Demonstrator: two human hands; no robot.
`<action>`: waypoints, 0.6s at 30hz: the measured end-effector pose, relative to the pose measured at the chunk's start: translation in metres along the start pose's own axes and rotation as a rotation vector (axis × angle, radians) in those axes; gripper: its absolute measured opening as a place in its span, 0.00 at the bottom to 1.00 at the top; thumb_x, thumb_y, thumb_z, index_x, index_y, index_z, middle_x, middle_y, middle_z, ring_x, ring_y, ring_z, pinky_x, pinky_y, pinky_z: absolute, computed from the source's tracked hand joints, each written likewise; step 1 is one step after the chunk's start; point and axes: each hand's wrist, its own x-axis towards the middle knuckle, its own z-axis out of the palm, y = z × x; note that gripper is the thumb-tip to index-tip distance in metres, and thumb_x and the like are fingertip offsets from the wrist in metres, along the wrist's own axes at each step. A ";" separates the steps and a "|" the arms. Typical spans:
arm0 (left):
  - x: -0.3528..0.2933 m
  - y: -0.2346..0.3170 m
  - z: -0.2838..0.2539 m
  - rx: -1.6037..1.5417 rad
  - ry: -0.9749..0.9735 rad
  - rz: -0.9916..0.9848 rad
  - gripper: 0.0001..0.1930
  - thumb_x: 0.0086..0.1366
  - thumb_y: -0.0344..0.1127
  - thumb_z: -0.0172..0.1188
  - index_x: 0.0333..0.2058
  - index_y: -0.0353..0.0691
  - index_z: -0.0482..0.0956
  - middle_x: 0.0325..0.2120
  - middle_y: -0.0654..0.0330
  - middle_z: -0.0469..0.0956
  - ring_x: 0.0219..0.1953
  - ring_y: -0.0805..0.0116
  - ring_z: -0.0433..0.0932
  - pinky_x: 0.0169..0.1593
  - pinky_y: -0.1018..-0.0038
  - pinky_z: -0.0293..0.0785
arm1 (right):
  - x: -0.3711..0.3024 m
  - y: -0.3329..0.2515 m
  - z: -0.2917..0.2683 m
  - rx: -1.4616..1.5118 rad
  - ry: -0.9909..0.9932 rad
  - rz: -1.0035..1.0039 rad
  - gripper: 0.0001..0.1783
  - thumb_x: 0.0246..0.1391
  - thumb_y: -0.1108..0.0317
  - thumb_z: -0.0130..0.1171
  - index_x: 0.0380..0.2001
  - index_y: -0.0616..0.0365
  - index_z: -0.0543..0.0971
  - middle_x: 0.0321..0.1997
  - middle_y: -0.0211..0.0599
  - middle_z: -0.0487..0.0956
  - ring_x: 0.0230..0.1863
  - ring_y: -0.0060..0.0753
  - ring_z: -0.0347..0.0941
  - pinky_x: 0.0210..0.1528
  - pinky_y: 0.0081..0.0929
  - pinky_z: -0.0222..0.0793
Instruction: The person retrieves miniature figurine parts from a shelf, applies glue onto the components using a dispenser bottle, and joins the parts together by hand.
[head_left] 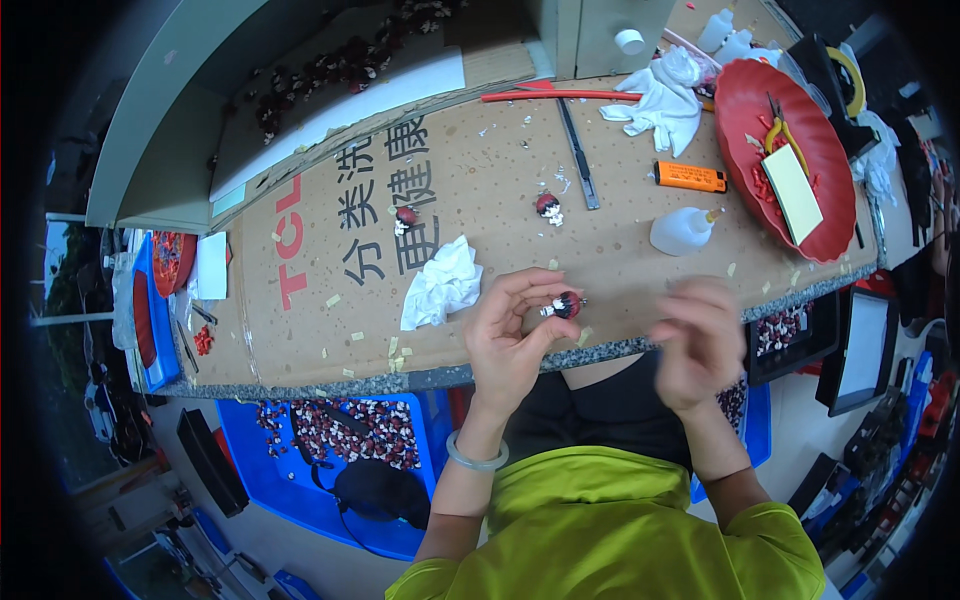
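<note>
Between the thumb and fingers of my left hand (512, 330) is a small dark-red and white figurine (567, 305), held just above the near edge of the worktable. My right hand (697, 345) hovers to the right of it, smeared by motion, so whether it holds anything is unclear. Two similar figurines lie on the cardboard, one figurine (548, 207) ahead of my left hand and another figurine (405, 218) farther left. A crumpled white tissue (445, 283) rests beside my left hand. Nearest to my right hand stands a white squeeze bottle (684, 231).
Cardboard (330, 330) covers the table. A utility knife (578, 155), an orange lighter (690, 177) and a white cloth (660, 100) lie beyond. At right, a red bowl (735, 115) holds yellow-handled pliers (775, 130) and a pale pad. Below the table, a blue bin (260, 480) contains many figurines.
</note>
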 end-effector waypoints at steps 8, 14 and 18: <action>-0.003 -0.006 -0.008 -0.067 -0.037 0.010 0.29 0.49 0.14 0.65 0.51 0.31 0.66 0.40 0.53 0.77 0.42 0.70 0.78 0.46 0.77 0.76 | 0.015 0.002 0.035 0.844 -0.336 0.680 0.20 0.42 0.80 0.66 0.43 0.62 0.81 0.46 0.37 0.74 0.37 0.21 0.73 0.35 0.18 0.71; 0.005 0.000 0.005 0.160 0.037 0.129 0.32 0.46 0.23 0.71 0.52 0.33 0.69 0.42 0.53 0.77 0.44 0.69 0.77 0.47 0.75 0.74 | 0.018 0.002 0.043 0.675 -0.185 0.582 0.17 0.43 0.85 0.61 0.39 0.63 0.83 0.45 0.38 0.75 0.33 0.22 0.75 0.33 0.14 0.72; 0.008 -0.002 0.003 0.480 0.035 0.304 0.26 0.47 0.29 0.72 0.47 0.32 0.76 0.43 0.51 0.78 0.44 0.63 0.78 0.47 0.73 0.74 | 0.015 0.006 0.049 0.613 -0.184 0.552 0.17 0.42 0.86 0.60 0.37 0.62 0.83 0.39 0.39 0.77 0.32 0.22 0.75 0.32 0.16 0.72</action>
